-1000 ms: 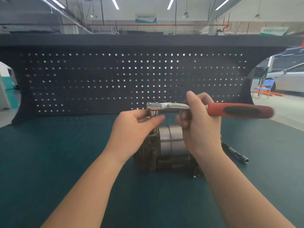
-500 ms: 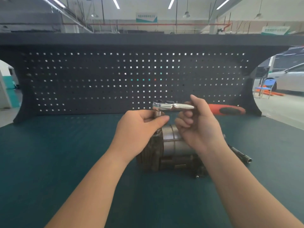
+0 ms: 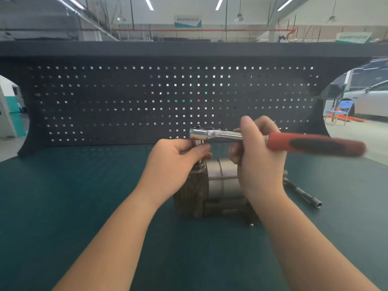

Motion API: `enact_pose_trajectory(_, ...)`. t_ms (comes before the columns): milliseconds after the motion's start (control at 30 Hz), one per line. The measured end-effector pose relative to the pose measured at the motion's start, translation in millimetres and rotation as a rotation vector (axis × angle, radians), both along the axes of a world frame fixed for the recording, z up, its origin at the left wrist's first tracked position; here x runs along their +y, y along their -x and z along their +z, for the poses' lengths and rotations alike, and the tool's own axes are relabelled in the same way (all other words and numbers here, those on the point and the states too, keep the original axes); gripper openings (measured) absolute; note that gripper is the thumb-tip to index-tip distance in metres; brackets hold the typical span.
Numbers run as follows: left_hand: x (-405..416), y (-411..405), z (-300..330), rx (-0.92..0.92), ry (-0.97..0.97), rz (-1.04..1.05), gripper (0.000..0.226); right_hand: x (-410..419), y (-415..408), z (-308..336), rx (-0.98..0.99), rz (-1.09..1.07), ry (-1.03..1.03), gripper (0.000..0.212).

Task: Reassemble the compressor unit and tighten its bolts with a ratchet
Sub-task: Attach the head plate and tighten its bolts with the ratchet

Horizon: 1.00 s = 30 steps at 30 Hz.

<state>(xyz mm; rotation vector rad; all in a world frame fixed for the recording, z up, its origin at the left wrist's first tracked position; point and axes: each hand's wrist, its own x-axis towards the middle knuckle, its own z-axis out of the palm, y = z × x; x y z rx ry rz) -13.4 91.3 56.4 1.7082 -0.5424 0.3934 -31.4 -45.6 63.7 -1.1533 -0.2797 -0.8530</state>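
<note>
Ratchet (image 3: 273, 141) above compressor (image 3: 218, 185) on table (image 3: 63, 206); extension bar (image 3: 302, 194) right.

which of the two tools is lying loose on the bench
The slim metal extension bar right of the compressor; the red-handled ratchet is up in the right hand.

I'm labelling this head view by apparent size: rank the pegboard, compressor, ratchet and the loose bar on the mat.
1. pegboard, largest by far.
2. ratchet and compressor: unsure; the ratchet spans longer, but hands hide much of the compressor.
3. bar, smallest.
</note>
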Motion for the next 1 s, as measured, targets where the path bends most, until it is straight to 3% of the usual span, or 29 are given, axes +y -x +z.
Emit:
enact_pose_trajectory(67,-1.0,0.4,-1.3,-0.011,-0.026,0.019,0.015,-10.0,-14.1,1.9,0.171,0.413,-0.334,0.034)
enact_pose_trajectory(133,-1.3,0.6,-2.7,-0.018,-0.029,0.025,0.011,-12.9,-17.6,0.9,0.18,0.499,-0.401,0.036)
enact_pose_trajectory(200,-1.7,-0.1,-2.8,0.0,0.018,0.013,0.008,-10.8,-10.6,-0.1,0.064,0.253,-0.146,0.04)
enact_pose_trajectory(300,-1.1,2.0,-1.2,0.0,0.045,0.015,0.005,0.0,7.2,-1.3,-0.228,-0.366,0.416,0.037)
enact_pose_trajectory(367,0.1,3.3,-0.5,-0.025,0.026,-0.002,0.023,9.5,15.9,-6.9,-0.489,-0.532,0.635,0.041)
enact_pose_trajectory(433,0.5,4.8,0.5,-0.041,0.001,-0.007,0.035,13.7,16.8,-10.4,-0.533,-0.498,0.659,0.042)
enact_pose_trajectory(533,-1.7,3.8,0.8,-0.022,0.043,0.001,0.019,5.5,7.5,-2.4,-0.181,-0.279,0.327,0.036)
enact_pose_trajectory(633,-2.5,3.6,0.1,-0.012,0.025,0.015,0.014,-10.3,-12.6,2.4,0.147,0.337,-0.283,0.034)
enact_pose_trajectory(700,-2.1,3.9,-1.0,-0.02,0.001,0.016,0.012,-15.1,-19.1,1.6,0.249,0.566,-0.473,0.027)
enact_pose_trajectory(767,-1.9,3.3,-1.1,-0.005,0.011,0.004,0.011,-14.1,-17.4,0.0,0.161,0.444,-0.337,0.033)
enact_pose_trajectory(867,-3.0,5.8,1.7,0.017,0.066,-0.017,0.007,-5.2,0.8,0.0,-0.144,-0.22,0.292,0.033)
enact_pose_trajectory(933,-3.4,10.0,2.3,-0.028,0.065,-0.026,0.023,4.5,11.5,-5.2,-0.457,-0.447,0.638,0.032)
enact_pose_trajectory(1000,-3.2,12.2,2.2,-0.063,0.036,-0.026,0.042,13.6,17.1,-13.8,-0.624,-0.563,0.782,0.043)
